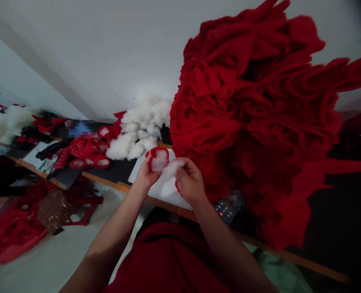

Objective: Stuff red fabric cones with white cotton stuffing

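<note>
My left hand [147,173] is closed on a small red felt piece [167,156], whose rounded opening shows white filling inside. Between the thumb and fingers of my right hand [191,181] is a pinched tuft of white stuffing [172,167], its loose end reaching toward the opening. A bit of red shows beneath my right fingers, and I cannot tell what it belongs to. Under both hands lies a white sheet [177,197] on the dark table. Just beyond them rises a heap of fluffy white stuffing [134,140].
A tall stack of red felt [217,114] stands at the right. Near the table's front edge lies a dark calculator [225,211]. Red stuffed pieces [90,152] sit to the left. A brown woven stool [56,209] and a red heap [12,228] are on the floor.
</note>
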A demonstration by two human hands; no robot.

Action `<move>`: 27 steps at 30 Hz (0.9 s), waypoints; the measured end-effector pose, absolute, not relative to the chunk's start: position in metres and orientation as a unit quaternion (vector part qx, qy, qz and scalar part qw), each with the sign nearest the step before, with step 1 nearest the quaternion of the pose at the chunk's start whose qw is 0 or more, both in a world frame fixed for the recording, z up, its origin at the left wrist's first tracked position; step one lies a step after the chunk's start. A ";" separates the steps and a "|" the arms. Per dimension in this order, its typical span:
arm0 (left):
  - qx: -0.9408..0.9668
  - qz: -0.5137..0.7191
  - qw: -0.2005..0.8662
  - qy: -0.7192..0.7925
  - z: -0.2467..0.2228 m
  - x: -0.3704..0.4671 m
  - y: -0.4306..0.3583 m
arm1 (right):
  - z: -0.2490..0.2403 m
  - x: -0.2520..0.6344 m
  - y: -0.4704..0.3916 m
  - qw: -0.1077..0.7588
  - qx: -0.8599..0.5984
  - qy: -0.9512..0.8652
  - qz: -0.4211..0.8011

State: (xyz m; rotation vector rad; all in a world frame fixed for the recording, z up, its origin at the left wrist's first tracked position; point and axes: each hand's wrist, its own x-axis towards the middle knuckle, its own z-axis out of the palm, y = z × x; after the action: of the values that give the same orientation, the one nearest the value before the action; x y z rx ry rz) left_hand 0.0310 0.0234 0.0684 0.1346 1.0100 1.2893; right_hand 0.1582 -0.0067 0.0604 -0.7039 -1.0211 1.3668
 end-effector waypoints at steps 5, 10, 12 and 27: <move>0.030 0.548 0.727 0.414 0.075 0.044 0.012 | 0.054 0.173 0.008 0.625 -0.381 -0.550 0.402; 0.019 0.536 0.756 0.375 0.076 0.053 0.007 | 0.047 0.162 0.000 0.567 -0.417 -0.704 0.097; 0.014 0.538 0.752 0.381 0.075 0.053 0.006 | 0.043 0.155 -0.002 0.540 -0.440 -0.715 0.054; 0.243 0.573 0.588 0.516 0.070 0.036 -0.015 | 0.031 0.146 0.011 0.498 -0.467 -0.696 0.222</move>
State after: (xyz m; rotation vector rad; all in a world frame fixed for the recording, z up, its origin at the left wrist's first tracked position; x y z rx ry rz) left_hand 0.0362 -0.0150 0.0699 0.5670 1.2023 1.3355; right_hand 0.1462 0.0110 0.0308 -1.1306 -1.6861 0.5370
